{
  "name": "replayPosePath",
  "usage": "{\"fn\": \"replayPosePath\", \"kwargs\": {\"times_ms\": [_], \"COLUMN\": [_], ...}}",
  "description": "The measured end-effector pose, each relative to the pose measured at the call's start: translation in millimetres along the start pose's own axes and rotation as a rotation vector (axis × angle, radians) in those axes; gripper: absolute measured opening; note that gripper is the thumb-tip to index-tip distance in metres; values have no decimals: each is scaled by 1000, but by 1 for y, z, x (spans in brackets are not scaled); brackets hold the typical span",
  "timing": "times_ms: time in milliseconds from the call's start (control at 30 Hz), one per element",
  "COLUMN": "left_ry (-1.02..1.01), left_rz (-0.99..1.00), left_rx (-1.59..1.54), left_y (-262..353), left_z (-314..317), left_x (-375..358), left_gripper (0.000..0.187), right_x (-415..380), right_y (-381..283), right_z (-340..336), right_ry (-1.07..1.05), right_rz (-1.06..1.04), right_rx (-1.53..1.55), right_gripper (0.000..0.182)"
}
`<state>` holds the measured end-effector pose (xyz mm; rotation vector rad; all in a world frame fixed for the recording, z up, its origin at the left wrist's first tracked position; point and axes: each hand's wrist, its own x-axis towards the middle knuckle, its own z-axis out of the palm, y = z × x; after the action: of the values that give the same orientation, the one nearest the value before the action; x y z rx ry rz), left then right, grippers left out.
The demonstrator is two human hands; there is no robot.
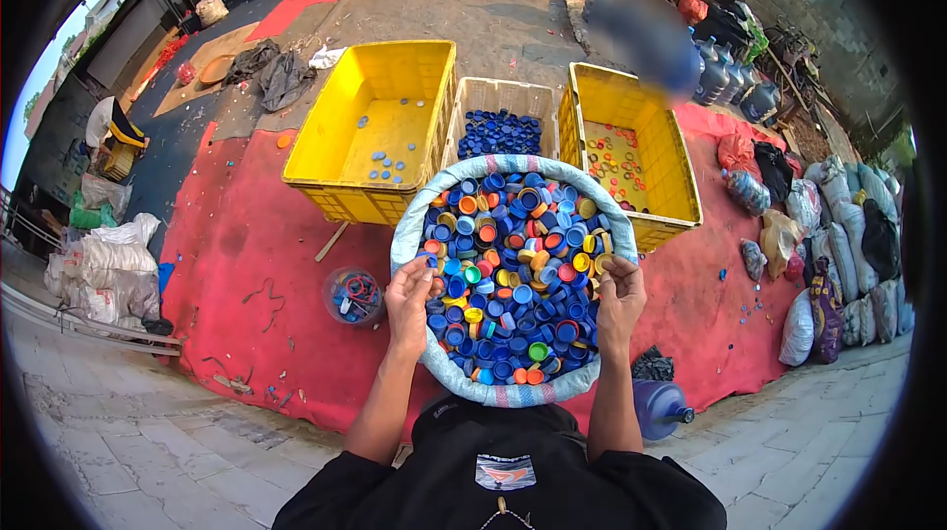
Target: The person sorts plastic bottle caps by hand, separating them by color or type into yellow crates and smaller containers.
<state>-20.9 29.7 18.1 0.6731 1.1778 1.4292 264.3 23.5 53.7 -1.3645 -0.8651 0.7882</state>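
Note:
A round sack (412,224) with a rolled, pale blue rim stands in front of me, filled with mixed plastic bottle caps (513,274), mostly blue with some orange, yellow, red and green. At its left side my left hand (408,298) is closed, its fingertips pinched at a blue bottle cap (431,260). My right hand (620,301) is over the right rim, fingers bent together near some yellow caps. What lies between those right fingertips is too small to make out.
Beyond the sack stand a yellow crate (306,160) with few caps, a white crate (538,101) of blue caps and another yellow crate (681,175) with red and orange caps. A clear tub (330,308) and a water jug (656,412) flank me. A person (104,126) works far left.

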Motion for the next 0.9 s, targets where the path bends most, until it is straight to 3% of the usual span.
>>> {"fn": "replayPosePath", "kwargs": {"times_ms": [133,267,433,700,900], "left_ry": [28,-9,-89,-302,-479], "left_rz": [31,75,205,398,537], "left_rx": [42,146,404,667,815], "left_y": [-5,-10,-24,-32,-50], "left_z": [0,5,17,75,128], "left_x": [-19,-29,-31,-28,-10], "left_gripper": [26,23,22,28,34], "right_x": [12,13,3,4,9], "right_y": [-1,0,0,23,29], "right_z": [-37,-60,-58,-48,-54], "right_ry": [-23,-73,-280,-167,-178], "right_rz": [-211,-329,-413,-451,-348], "right_rx": [-628,-892,-1045,-1150,-979], "right_gripper": [30,40,43,39,34]}}
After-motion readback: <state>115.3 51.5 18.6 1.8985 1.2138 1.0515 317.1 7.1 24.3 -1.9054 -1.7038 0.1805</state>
